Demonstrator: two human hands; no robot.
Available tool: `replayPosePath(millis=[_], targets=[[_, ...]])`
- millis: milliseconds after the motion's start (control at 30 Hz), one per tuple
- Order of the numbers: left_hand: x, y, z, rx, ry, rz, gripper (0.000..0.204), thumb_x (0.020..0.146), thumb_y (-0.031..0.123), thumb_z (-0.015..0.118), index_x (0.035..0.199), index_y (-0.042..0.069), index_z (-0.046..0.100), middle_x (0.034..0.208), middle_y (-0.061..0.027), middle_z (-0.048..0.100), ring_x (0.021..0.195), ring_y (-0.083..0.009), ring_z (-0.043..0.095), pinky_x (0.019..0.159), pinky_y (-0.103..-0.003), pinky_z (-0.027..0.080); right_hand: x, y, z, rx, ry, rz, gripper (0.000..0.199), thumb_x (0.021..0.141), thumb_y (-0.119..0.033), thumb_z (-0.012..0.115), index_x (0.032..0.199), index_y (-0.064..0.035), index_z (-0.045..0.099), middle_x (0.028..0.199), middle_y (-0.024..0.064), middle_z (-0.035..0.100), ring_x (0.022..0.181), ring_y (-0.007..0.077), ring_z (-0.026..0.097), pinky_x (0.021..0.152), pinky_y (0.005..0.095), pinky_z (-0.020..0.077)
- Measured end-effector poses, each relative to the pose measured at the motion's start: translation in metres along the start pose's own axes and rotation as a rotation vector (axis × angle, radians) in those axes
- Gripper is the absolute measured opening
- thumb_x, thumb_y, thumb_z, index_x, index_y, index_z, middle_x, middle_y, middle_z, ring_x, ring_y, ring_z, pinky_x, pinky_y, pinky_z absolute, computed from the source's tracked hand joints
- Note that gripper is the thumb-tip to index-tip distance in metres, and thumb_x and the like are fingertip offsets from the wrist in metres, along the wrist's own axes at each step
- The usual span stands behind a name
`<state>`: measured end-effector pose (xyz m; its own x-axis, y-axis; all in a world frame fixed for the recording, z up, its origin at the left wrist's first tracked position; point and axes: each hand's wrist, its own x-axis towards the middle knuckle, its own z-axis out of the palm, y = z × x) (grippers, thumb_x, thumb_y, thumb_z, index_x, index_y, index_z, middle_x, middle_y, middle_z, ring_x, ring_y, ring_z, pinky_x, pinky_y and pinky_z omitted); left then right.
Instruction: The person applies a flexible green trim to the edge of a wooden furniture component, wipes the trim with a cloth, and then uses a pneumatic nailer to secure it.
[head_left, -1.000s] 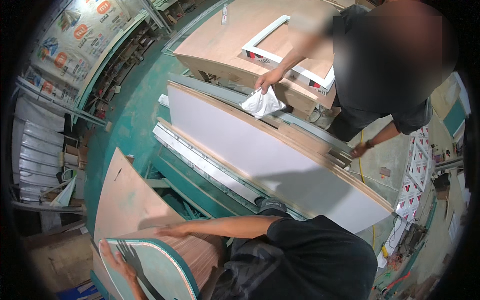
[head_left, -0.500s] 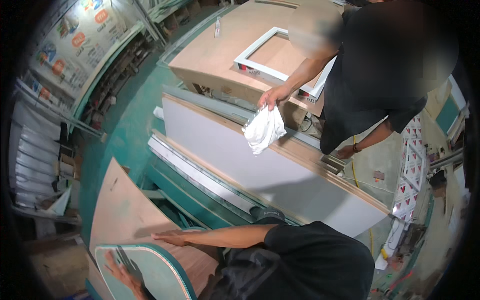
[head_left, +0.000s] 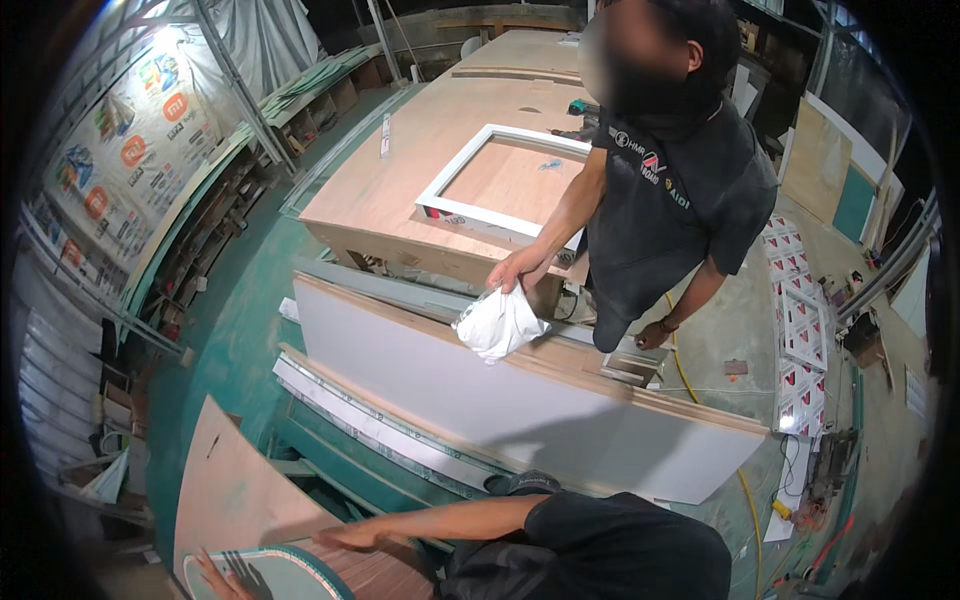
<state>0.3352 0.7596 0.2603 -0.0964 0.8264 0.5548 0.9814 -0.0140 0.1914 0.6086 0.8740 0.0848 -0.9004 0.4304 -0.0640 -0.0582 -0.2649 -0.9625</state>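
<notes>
Neither of my hands shows in the head view. A person in a dark shirt stands beyond a long white-faced board (head_left: 520,400) that rests on its edge, and holds a crumpled white cloth (head_left: 497,322) over its top edge. Just below me a second person in a black shirt (head_left: 610,550) bends to the left. That person's hand (head_left: 350,538) lies flat on a plywood sheet (head_left: 240,490), and another hand (head_left: 215,575) rests on a rounded pale panel with a teal rim (head_left: 280,580).
A big plywood workbench (head_left: 400,190) behind the board carries a white rectangular frame (head_left: 500,180). Racks with boards line the left side over the green floor (head_left: 240,330). Red-and-white cartons (head_left: 800,340) and a yellow cable lie on the right.
The standing person has brought the white cloth down from the workbench to the white board's top edge. The view has tilted up, showing more of the bench. The bending person's hands stay put.
</notes>
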Motion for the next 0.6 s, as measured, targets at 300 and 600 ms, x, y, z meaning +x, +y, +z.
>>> replayPosePath(millis=[300, 600], targets=[[0.004, 0.009, 0.013, -0.184, -0.177, -0.19, 0.047, 0.105, 0.022, 0.042, 0.143, -0.006, 0.046, 0.149, -0.0211, 0.044, 0.14, -0.034, 0.038, 0.118, -0.042, 0.026, -0.187, 0.1, -0.202, 0.681, 0.681, -0.573, 0.038, 0.099, -0.033, 0.054, 0.134, -0.0158, 0.053, 0.142, 0.0125, 0.05, 0.127, 0.0291, 0.054, 0.098, 0.0564, 0.0472], [0.007, 0.012, 0.014, -0.274, -0.218, -0.299, 0.042, 0.103, 0.018, 0.047, 0.136, -0.009, 0.051, 0.145, -0.0221, 0.049, 0.134, -0.0337, 0.047, 0.115, -0.041, 0.031, -0.319, 0.022, -0.24, 0.832, 1.236, -0.742, 0.077, 0.094, -0.063, 0.052, 0.154, -0.0221, 0.027, 0.157, 0.0011, 0.033, 0.144, 0.0227, 0.03, 0.115, 0.0523, 0.0227]])
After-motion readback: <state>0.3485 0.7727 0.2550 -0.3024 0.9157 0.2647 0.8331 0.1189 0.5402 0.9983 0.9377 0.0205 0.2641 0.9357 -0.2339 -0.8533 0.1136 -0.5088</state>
